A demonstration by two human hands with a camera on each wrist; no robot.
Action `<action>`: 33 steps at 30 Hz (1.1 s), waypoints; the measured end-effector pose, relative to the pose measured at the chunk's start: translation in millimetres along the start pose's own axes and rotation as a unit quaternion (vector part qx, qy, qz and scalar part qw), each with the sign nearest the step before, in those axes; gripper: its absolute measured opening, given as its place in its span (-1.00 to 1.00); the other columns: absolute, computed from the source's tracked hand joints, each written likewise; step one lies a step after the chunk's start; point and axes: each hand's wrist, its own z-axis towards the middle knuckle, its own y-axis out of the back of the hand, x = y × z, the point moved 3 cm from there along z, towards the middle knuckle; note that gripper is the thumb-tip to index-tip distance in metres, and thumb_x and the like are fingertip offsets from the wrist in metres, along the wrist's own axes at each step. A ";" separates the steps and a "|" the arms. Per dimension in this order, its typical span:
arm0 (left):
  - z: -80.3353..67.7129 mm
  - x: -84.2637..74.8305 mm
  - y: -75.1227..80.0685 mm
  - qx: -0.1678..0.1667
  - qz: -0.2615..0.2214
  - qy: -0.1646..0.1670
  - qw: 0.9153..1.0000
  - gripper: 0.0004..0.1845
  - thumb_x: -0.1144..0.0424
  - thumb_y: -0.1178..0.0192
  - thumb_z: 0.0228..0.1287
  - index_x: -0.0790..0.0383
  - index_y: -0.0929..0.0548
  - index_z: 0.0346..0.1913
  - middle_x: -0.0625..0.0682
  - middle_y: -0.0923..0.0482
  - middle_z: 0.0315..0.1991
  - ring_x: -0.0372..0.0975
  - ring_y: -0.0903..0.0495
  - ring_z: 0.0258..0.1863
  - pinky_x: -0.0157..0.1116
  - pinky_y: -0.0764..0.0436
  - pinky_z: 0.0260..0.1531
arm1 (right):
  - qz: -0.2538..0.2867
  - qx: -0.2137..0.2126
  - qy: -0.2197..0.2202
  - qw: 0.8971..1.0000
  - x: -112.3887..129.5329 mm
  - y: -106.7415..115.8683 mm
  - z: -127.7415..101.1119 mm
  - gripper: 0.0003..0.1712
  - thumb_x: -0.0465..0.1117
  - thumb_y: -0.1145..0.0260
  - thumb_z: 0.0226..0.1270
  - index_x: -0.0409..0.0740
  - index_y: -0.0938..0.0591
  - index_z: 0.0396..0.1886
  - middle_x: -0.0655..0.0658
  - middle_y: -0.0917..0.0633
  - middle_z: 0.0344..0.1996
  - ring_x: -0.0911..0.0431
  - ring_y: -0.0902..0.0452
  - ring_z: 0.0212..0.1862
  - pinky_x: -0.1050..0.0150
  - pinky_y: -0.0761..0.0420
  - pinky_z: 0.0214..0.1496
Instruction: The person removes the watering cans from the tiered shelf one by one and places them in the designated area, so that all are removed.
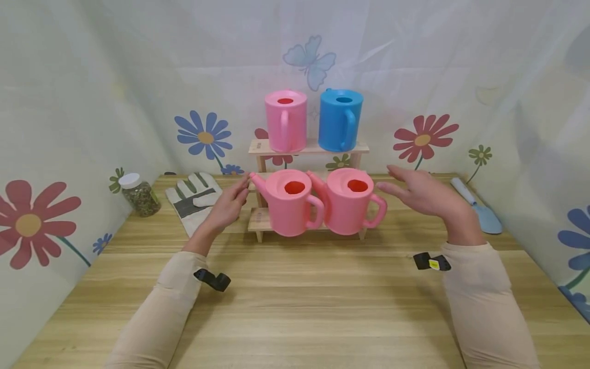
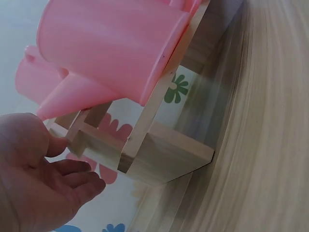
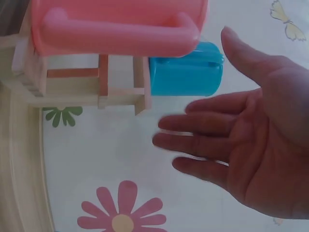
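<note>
Head view: wooden tabletop [image 1: 295, 302] with a small two-tier wooden shelf [image 1: 258, 148] at centre back. Lower tier carries two pink watering cans side by side, left can [image 1: 290, 207] and right can [image 1: 352, 202], handles toward the camera, spouts angled left. Upper tier carries a pink can [image 1: 286, 120] and a blue can [image 1: 340, 119], well above the hands. Left hand [image 1: 229, 205] sits just beside the spout [image 1: 256, 180] of the left can, fingers relaxed and extended toward the shelf's left post; it holds nothing, and whether a fingertip touches the spout cannot be told. Right hand [image 1: 421, 192] hovers palm down to the right of the right can, near its handle [image 1: 379, 211] but apart from it, fingers straight and spread wide, empty. Left wrist view: fingers [image 2: 72, 166] loosely open, close to the shelf frame [image 2: 145, 145], with the pink can's base and spout [image 2: 72, 94] above; contact with the frame is uncertain. Right wrist view: open palm [image 3: 241, 140], fingers straight, clear of the pink handle [image 3: 120, 34] and the blue can [image 3: 186, 75]. Elsewhere on the tabletop: a work glove [image 1: 195, 197] left of the shelf, a lidded jar [image 1: 138, 193] at far left, and a pale blue trowel [image 1: 479, 207] at right. Flower-printed sheeting forms the backdrop.
</note>
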 end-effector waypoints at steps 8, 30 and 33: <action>0.1 -0.8 -9.5 0.017 -0.114 0.045 0.992 -0.55 0.35 0.29 0.45 0.21 -0.15 0.37 0.12 -0.08 0.34 0.01 -0.18 0.24 -0.06 -0.27 0.17 | 0.062 0.010 0.053 0.997 9.8 -1.6 -4.0 -0.29 0.26 -0.26 0.05 -0.02 -0.53 0.14 -0.06 -0.61 -0.07 0.02 -0.54 -0.07 0.04 -0.59 -0.14; 1.2 3.3 -14.8 -0.032 -0.200 0.093 0.975 -0.56 0.28 0.15 0.42 0.14 -0.26 0.33 0.14 -0.19 0.29 0.02 -0.27 0.18 -0.06 -0.42 0.04 | 0.109 0.045 0.043 0.992 11.0 -14.4 6.9 -0.78 0.06 -0.36 0.08 0.07 -0.75 -0.38 0.01 -0.67 -0.59 0.03 -0.48 -0.30 0.16 -0.53 -0.25; 1.6 4.0 -14.4 -0.034 -0.190 0.093 0.977 -0.56 0.27 0.14 0.42 0.14 -0.26 0.33 0.14 -0.21 0.28 0.02 -0.29 0.17 -0.07 -0.43 0.03 | 0.118 0.043 0.032 0.992 9.7 -14.1 7.7 -0.78 0.06 -0.36 0.07 0.06 -0.76 -0.40 0.01 -0.68 -0.57 0.03 -0.48 -0.27 0.12 -0.52 -0.20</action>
